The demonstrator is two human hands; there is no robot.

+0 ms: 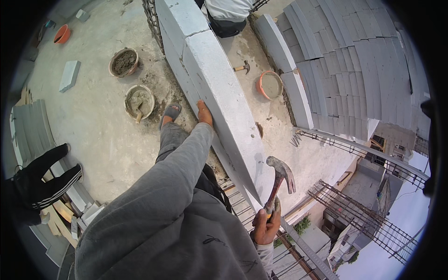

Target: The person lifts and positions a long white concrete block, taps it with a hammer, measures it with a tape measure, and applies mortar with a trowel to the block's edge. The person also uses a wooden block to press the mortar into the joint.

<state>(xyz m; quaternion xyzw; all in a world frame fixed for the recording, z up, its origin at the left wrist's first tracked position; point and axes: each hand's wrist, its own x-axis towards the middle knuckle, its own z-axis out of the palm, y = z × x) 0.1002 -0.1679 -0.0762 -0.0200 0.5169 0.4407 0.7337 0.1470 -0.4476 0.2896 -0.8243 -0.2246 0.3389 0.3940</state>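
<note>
A claw hammer (pixel 278 179) with a dark red handle is gripped in my right hand (pixel 267 226), its head raised beside the near end of a low wall. That wall is built of light grey blocks (pixel 224 98) and runs away from me toward the top. Against the wall's left side rests my left hand (pixel 204 113), fingers laid along the block's upper edge and holding nothing. Beyond the hand, a joint shows between two blocks. A second claw hammer (pixel 242 68) lies on the floor to the right of the wall.
Left of the wall stand a bucket of dark mortar (pixel 124 62) and a bucket of wet mix with a trowel (pixel 139 102). An orange tub (pixel 269 85) sits to the right, near stacked grey blocks (pixel 345 79). Rebar cages (pixel 364 217) edge the drop. Two other people are nearby.
</note>
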